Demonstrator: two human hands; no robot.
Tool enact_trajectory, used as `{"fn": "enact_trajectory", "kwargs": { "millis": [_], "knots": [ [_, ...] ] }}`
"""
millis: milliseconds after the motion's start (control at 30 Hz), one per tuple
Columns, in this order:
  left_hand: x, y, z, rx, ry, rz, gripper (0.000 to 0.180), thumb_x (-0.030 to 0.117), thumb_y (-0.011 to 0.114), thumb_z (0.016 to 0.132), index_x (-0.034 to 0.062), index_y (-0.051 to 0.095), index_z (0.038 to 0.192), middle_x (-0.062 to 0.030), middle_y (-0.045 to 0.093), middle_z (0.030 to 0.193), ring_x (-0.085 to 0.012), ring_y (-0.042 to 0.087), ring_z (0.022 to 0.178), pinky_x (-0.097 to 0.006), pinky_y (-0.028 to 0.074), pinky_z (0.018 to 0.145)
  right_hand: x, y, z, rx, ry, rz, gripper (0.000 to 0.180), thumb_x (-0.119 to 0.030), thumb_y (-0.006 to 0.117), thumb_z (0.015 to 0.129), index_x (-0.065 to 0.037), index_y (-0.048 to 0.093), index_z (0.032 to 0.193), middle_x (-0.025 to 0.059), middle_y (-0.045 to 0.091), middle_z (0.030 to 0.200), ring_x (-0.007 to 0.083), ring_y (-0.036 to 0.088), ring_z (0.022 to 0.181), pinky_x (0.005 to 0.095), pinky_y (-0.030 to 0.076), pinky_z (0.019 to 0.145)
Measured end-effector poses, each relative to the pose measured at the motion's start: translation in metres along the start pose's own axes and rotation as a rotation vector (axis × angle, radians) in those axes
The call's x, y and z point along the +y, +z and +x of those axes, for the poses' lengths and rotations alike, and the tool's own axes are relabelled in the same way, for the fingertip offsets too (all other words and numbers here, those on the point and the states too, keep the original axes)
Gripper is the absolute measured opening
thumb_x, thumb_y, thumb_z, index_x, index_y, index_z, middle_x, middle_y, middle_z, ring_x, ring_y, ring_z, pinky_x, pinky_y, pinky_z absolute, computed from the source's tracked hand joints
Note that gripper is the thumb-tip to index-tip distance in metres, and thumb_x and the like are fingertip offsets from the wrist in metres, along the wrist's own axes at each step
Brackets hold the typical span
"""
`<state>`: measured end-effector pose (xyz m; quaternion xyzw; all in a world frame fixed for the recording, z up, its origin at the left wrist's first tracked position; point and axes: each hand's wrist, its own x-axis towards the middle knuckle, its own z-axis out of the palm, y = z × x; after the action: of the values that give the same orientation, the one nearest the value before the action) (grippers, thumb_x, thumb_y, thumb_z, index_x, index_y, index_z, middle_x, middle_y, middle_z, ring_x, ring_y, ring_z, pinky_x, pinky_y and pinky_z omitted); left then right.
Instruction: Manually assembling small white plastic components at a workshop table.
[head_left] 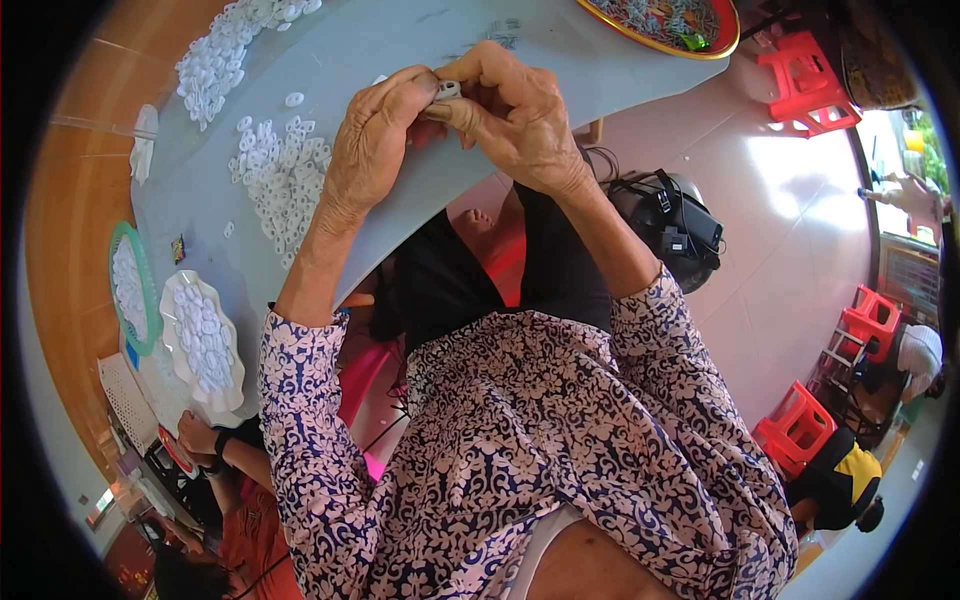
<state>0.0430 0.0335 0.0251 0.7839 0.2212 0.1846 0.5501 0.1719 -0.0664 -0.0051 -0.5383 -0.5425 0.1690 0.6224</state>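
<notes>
My left hand (375, 140) and my right hand (510, 110) meet over the edge of a pale grey table (400, 40). Together they pinch a small white ring-shaped part (447, 90) between fingertips and thumbs. Just left of my left hand lies a loose heap of the same small white rings (282, 175) on the table. Another heap of white rings (215, 60) sits farther back on the left. My forearms come up from patterned blue-and-white sleeves.
A white scalloped dish (203, 340) and a green-rimmed plate (130, 290) hold more rings at the left. A red-rimmed tray (665, 25) sits at the top. Another person's hand (200, 435) is at lower left. Red plastic stools (810, 85) stand on the tiled floor at right.
</notes>
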Motion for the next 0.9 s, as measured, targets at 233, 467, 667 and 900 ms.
{"fn": "enact_trajectory", "kwargs": {
  "millis": [233,467,667,900],
  "knots": [
    [-0.008,0.000,0.000,-0.011,-0.024,-0.005,0.037,0.033,0.041,0.094,-0.0003,0.052,0.082,-0.0021,0.050,0.067,-0.0097,0.044,0.059,-0.025,0.036,0.055,0.000,0.000,0.000,-0.035,0.036,0.021,0.021,-0.006,0.073,0.079,-0.002,0.053,0.085,0.0055,0.056,0.058,0.0115,0.055,0.051,0.0259,0.043,0.047],
    [-0.007,0.002,0.000,-0.004,0.018,-0.002,0.037,0.033,0.040,0.094,0.0002,0.051,0.081,-0.0028,0.050,0.067,-0.0103,0.044,0.059,-0.026,0.036,0.055,-0.002,0.000,0.000,-0.032,0.078,0.051,0.020,-0.005,0.072,0.079,-0.001,0.053,0.085,0.0061,0.058,0.059,0.0110,0.058,0.052,0.0253,0.045,0.047],
    [-0.006,0.000,0.001,0.019,0.038,0.090,0.035,0.029,0.036,0.094,-0.0017,0.051,0.084,-0.0101,0.051,0.069,-0.0190,0.049,0.060,-0.031,0.041,0.060,-0.001,0.003,0.001,-0.004,0.040,0.025,0.019,-0.005,0.073,0.079,-0.001,0.055,0.087,0.0057,0.059,0.059,0.0104,0.058,0.052,0.0249,0.044,0.047],
    [-0.017,0.001,0.001,0.004,0.263,0.169,0.027,0.022,0.038,0.093,-0.0015,0.050,0.085,-0.0109,0.052,0.074,-0.0220,0.049,0.060,-0.032,0.043,0.059,0.000,-0.003,0.000,-0.081,0.015,-0.018,0.015,-0.007,0.069,0.084,-0.001,0.058,0.092,0.0034,0.063,0.069,0.0074,0.060,0.056,0.0208,0.047,0.050]
  ]
}}
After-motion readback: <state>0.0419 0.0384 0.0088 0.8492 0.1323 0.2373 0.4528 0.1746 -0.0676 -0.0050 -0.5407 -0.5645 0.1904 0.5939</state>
